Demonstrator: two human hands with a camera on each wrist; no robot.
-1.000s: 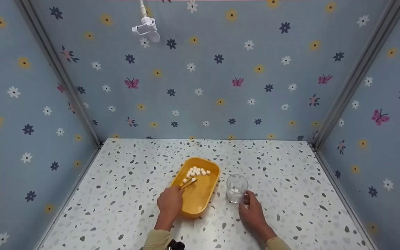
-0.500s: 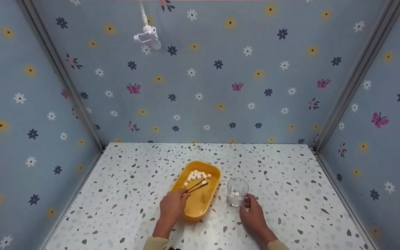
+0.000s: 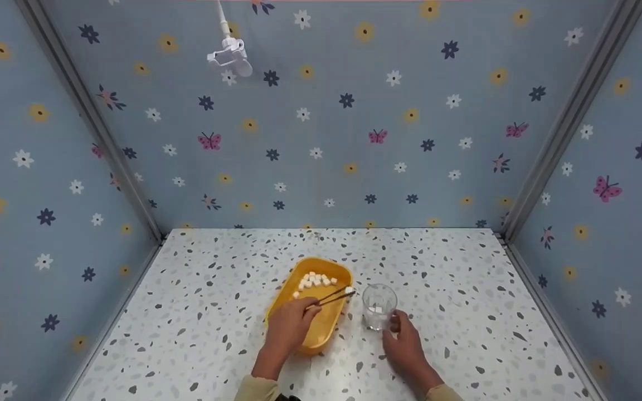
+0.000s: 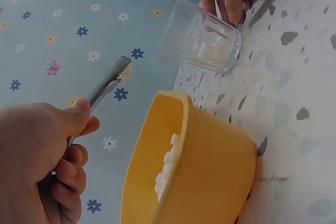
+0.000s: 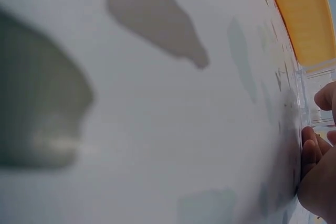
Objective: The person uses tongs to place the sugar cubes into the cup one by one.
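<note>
My left hand [image 3: 289, 326] pinches small metal tongs [image 3: 332, 297] between thumb and fingers. At the tongs' tips is a small white cube [image 3: 350, 290], over the right rim of the yellow tub [image 3: 321, 328]. Several more white cubes [image 3: 314, 279] lie at the tub's far end. The serrated tongs [image 4: 109, 83] show in the left wrist view above the tub [image 4: 210, 166], the cube not visible there. A clear glass [image 3: 379, 295] stands upright right of the tub, with white pieces [image 4: 211, 47] at its bottom. My right hand [image 3: 408, 348] holds the glass low on its right side.
Both things stand on a white speckled tabletop [image 3: 215, 312]. Flower-patterned panels [image 3: 321, 128] enclose it at the back and sides. A white bracket [image 3: 232, 55] hangs at the upper left.
The left hand with the tongs and cube has moved right, from the tub's middle to its right rim. The right hand and glass have stayed in place.
</note>
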